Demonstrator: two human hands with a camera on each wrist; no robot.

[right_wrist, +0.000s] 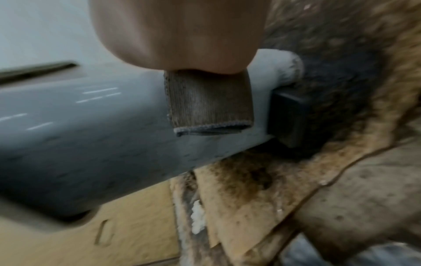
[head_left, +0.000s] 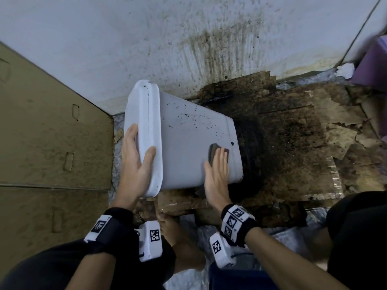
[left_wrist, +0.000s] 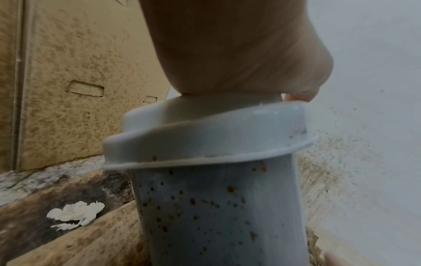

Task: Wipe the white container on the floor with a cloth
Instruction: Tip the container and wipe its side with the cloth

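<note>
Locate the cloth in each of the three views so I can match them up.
Head: the cloth is right of centre, pressed flat on the white container by the right hand.
Left wrist: not in it.
Right wrist: the cloth is at centre, below the hand.
Shared landmark: the white container, in all three.

The floor is covered with flattened, torn cardboard sheets, heavily stained dark brown and nearly black towards the wall. Pale, marbled floor surface shows at the edges of the cardboard, in a strip beside the tall cardboard box on the left and again near the bottom. The white container stands tilted on the darkest patch of cardboard, its black base down on it. A small crumpled white scrap lies on the stained cardboard. A bare foot rests on the floor.
</note>
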